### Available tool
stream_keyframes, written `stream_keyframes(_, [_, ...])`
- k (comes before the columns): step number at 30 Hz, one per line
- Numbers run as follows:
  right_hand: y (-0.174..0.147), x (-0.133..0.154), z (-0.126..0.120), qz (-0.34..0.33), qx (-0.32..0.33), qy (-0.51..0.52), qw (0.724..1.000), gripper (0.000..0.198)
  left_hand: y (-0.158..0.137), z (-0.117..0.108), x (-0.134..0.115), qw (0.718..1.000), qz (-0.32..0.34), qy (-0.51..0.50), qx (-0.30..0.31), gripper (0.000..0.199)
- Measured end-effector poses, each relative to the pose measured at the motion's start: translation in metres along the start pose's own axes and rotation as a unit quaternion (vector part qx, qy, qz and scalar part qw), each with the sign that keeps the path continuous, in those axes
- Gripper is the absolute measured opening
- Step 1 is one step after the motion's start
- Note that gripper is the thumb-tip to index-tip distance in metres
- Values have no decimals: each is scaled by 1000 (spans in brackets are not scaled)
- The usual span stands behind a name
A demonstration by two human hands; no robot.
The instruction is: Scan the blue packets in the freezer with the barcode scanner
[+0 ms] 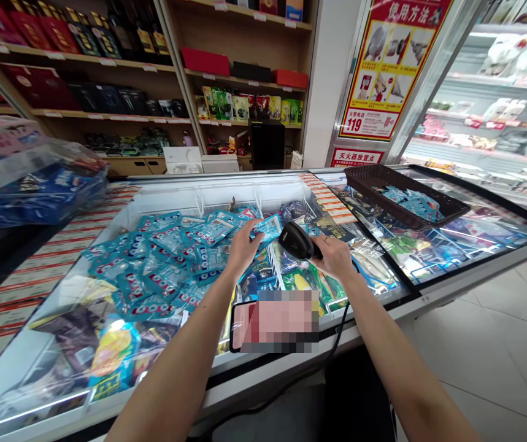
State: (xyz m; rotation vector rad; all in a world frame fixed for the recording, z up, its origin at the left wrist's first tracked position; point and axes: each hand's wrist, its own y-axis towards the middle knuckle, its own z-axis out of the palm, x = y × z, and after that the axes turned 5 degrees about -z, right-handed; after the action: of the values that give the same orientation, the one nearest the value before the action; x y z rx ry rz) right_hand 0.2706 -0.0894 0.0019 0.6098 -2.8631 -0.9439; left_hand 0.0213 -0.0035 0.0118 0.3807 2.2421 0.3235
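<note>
My left hand (245, 247) is closed on the edge of a small blue packet (270, 228), held up over the glass freezer top. Wrapped around the handle of a black barcode scanner (296, 240), my right hand (334, 258) keeps the scanner's head close beside the packet. A black cable (342, 328) hangs from the scanner over the front edge. To the left, a heap of similar blue packets (166, 258) lies spread on the glass. Between my forearms a phone (243, 325) rests flat, its screen mostly blurred out.
A brown plastic basket (447, 212) with several blue packets stands on the freezer's right part. Packages in clear plastic (37, 178) sit at the left. Price-label strips (28, 294) run along the freezer top (373, 334). Shelves (245, 80) and a lit display fridge (497, 104) stand behind.
</note>
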Motion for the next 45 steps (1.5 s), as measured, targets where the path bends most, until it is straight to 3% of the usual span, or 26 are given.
stream_keyframes(6, [-1, 0, -1, 6, 16, -4, 1000, 33, -2, -1, -3, 1000, 3, 0, 6, 41])
stream_keyframes(13, [-3, -1, -1, -5, -17, -17, 1000, 31, 1, 1, 3, 1000, 15, 21, 7, 41])
stream_keyframes(18, [-7, -10, 3, 58, -66, -52, 995, 29, 2, 8, 9, 993, 65, 69, -74, 44])
stream_keyframes(23, [-11, -17, 4, 123, -105, -71, 984, 30, -5, 7, 2, 966, 112, 170, -157, 48])
stream_keyframes(25, [-11, -18, 3, 135, -107, -73, 982, 32, -8, 5, -2, 956, 160, 209, -131, 40])
stream_keyframes(28, [-10, -18, 2, 145, -106, -70, 981, 31, -10, 4, -5, 936, 249, 246, -30, 25])
stream_keyframes(30, [-9, -18, 2, 147, -109, -66, 981, 31, -9, 5, -5, 927, 269, 261, 7, 24])
stream_keyframes(39, [-9, -20, 3, 162, -118, -68, 977, 31, -1, 10, 6, 907, 207, 365, -32, 30])
stream_keyframes(45, [-9, -20, 2, 163, -125, -64, 977, 31, 3, 15, 8, 929, 190, 315, -33, 27])
